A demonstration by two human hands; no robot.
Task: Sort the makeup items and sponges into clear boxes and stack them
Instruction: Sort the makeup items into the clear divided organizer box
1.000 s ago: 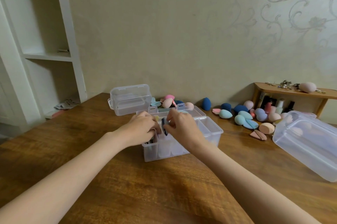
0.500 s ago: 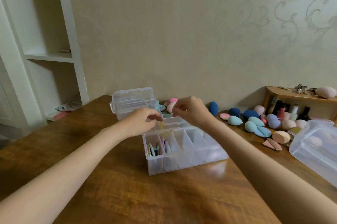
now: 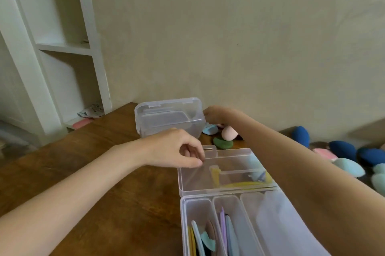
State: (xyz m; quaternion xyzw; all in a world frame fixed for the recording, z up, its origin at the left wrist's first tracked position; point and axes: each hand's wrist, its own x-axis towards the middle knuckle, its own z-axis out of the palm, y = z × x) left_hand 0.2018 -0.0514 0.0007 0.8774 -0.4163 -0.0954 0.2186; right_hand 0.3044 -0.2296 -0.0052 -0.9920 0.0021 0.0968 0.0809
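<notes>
Right hand reaches behind the far box; its grasp is hidden, perhaps on a sponge. Left hand, loosely curled, holds nothing. Lift gently, clearing the lid.

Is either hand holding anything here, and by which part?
Left hand: loosely curled, nothing visible in it. Right hand: at the rear clear box's right end; grip cannot be told.

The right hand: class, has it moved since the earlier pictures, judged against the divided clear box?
Yes. The right hand has left the divided clear box and reached away from the person, toward the wall, beside the second clear box behind it.
</notes>
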